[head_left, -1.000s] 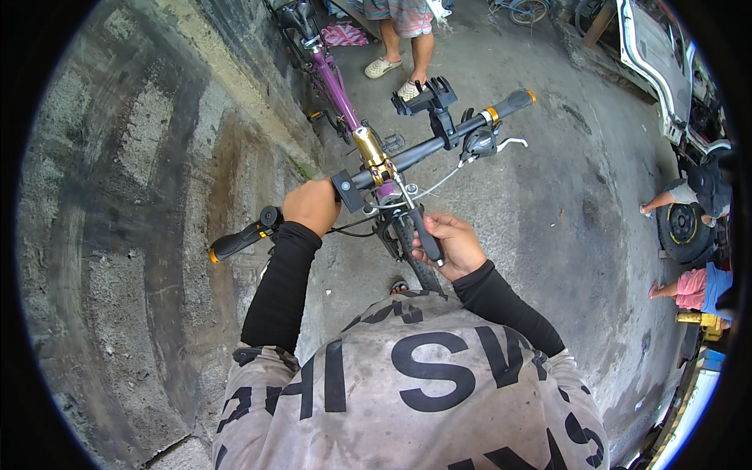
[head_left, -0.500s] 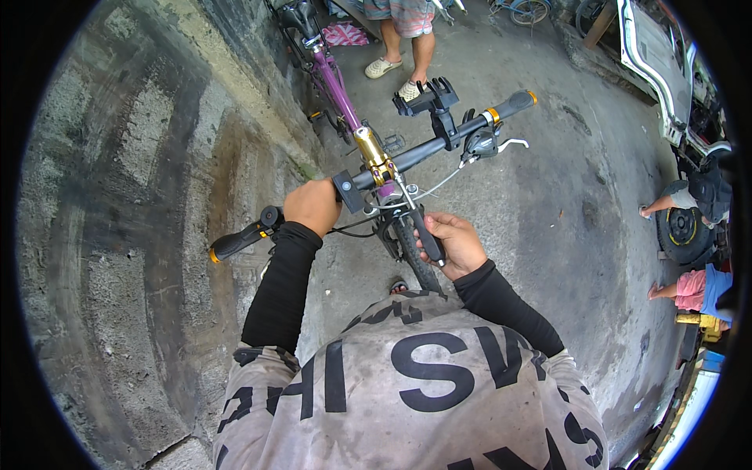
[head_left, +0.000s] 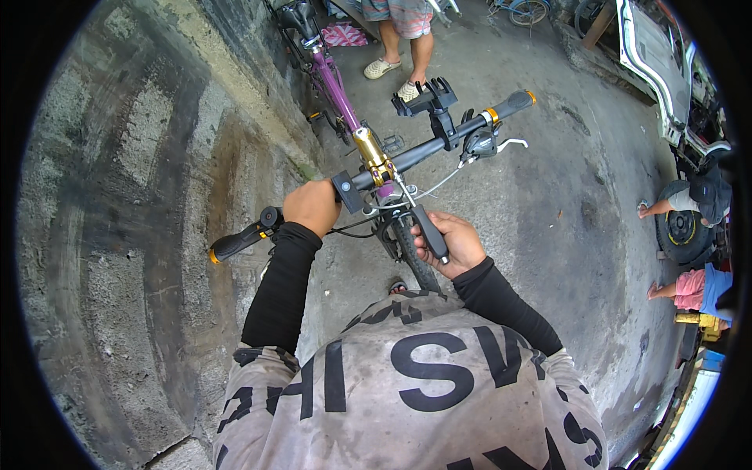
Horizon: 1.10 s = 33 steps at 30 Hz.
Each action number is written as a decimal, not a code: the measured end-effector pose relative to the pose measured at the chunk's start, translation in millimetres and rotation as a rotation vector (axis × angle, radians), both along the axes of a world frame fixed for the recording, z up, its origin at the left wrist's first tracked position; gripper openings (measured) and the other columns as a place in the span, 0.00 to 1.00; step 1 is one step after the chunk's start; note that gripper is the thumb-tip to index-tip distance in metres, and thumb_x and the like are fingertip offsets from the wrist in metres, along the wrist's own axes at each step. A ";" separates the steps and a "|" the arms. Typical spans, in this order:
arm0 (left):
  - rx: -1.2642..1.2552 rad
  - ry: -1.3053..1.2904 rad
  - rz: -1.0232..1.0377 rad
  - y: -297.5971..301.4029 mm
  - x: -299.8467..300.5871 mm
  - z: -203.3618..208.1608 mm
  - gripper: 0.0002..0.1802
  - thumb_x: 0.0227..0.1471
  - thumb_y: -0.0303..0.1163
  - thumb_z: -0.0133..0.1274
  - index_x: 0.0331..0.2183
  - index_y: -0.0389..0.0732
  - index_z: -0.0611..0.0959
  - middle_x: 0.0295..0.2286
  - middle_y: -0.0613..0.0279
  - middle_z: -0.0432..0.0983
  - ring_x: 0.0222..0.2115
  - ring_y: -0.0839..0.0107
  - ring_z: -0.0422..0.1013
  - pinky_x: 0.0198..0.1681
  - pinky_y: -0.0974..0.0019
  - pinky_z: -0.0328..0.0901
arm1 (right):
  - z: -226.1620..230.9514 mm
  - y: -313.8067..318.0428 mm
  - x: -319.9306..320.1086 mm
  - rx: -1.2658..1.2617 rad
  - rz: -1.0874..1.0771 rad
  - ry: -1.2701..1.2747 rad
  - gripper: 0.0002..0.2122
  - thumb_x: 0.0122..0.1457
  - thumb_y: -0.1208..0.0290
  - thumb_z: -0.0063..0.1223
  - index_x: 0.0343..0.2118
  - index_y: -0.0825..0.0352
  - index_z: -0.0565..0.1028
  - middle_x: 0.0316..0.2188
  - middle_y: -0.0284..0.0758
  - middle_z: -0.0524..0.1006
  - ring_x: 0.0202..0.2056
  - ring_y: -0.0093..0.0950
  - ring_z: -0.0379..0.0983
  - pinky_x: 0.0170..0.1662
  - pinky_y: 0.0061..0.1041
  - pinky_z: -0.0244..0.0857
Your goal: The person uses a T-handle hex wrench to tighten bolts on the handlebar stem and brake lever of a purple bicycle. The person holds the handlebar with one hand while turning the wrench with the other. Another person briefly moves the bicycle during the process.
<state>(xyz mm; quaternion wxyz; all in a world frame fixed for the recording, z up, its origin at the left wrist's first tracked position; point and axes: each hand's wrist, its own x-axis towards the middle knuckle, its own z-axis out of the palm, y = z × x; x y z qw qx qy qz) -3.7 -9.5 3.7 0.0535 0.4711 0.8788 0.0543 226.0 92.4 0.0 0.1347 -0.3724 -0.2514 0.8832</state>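
A purple bicycle (head_left: pixel 335 92) stands facing me, with a gold stem (head_left: pixel 370 149) clamped around its dark handlebar (head_left: pixel 427 151). My left hand (head_left: pixel 312 205) is closed around the left half of the bar, beside a small black box-shaped device (head_left: pixel 348 193). In my right hand (head_left: pixel 460 244) is a screwdriver (head_left: pixel 429 233) with a black handle, pinched between thumb and fingers. Its metal shaft points up to the front of the stem clamp; the tip is too small to make out. Behind the clamp, a black phone holder (head_left: pixel 435 106) rises from the bar.
A concrete wall (head_left: pixel 266 102) runs close along the left side. Ahead stands a person in shorts and pale clogs (head_left: pixel 382 67). To the right are other people, a tire (head_left: pixel 683 233) and a white vehicle door frame (head_left: pixel 662 70). The front wheel (head_left: pixel 413 254) stands below the bar.
The screwdriver's handle has turned and shifted slightly in my right hand, whose fingers have moved a little. My left hand stays on the handlebar.
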 end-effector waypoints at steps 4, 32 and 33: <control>0.000 0.002 -0.001 0.4 -0.2 -0.2 0.09 0.39 0.33 0.58 0.26 0.40 0.82 0.24 0.49 0.77 0.27 0.51 0.74 0.30 0.53 0.69 | 0.4 0.7 -0.6 0.060 0.047 0.029 0.12 0.61 0.66 0.47 0.41 0.69 0.67 0.26 0.35 0.74 0.25 0.23 0.72 0.22 0.19 0.68; -0.008 0.003 0.016 1.5 0.8 0.9 0.09 0.39 0.34 0.59 0.25 0.38 0.82 0.24 0.49 0.77 0.27 0.50 0.74 0.30 0.53 0.69 | -4.5 -1.4 -6.1 0.162 0.052 -0.016 0.11 0.59 0.68 0.51 0.38 0.71 0.68 0.24 0.35 0.73 0.21 0.23 0.70 0.18 0.19 0.65; -0.005 0.000 0.012 1.4 0.9 1.0 0.09 0.39 0.33 0.59 0.25 0.38 0.82 0.24 0.48 0.77 0.27 0.50 0.74 0.30 0.53 0.69 | -6.8 -2.3 -6.7 0.215 0.058 -0.037 0.11 0.59 0.68 0.51 0.38 0.71 0.68 0.24 0.35 0.73 0.20 0.23 0.70 0.18 0.19 0.64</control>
